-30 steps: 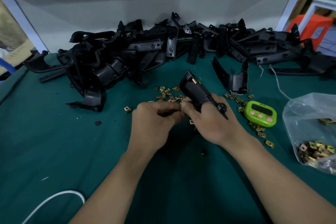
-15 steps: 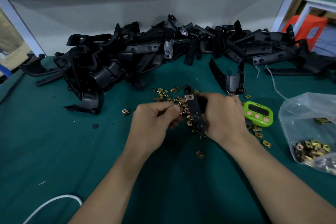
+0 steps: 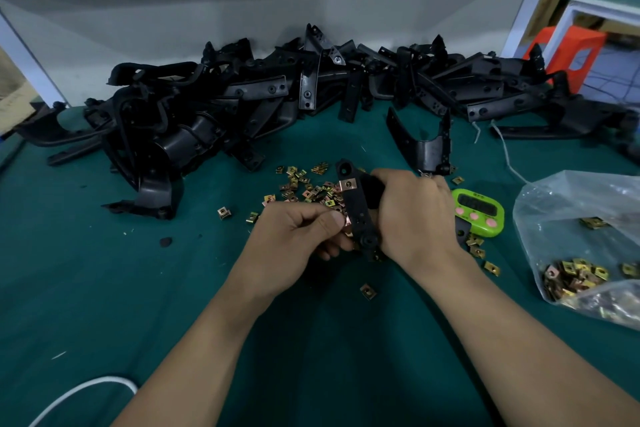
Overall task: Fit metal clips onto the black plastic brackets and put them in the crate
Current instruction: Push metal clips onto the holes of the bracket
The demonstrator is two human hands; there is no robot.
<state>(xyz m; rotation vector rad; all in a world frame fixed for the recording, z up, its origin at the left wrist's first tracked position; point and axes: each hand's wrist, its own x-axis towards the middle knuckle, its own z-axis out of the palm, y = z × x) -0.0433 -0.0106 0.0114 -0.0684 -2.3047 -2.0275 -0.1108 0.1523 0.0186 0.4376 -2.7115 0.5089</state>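
My right grip (image 3: pixel 412 215) wraps a long black plastic bracket (image 3: pixel 356 208); my left grip (image 3: pixel 294 239) pinches a small coppery metal clip (image 3: pixel 346 222) against it

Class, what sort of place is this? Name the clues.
Probably a factory assembly bench: a heap of black plastic brackets, loose brass-coloured metal clips scattered on green cloth, and a green digital timer.
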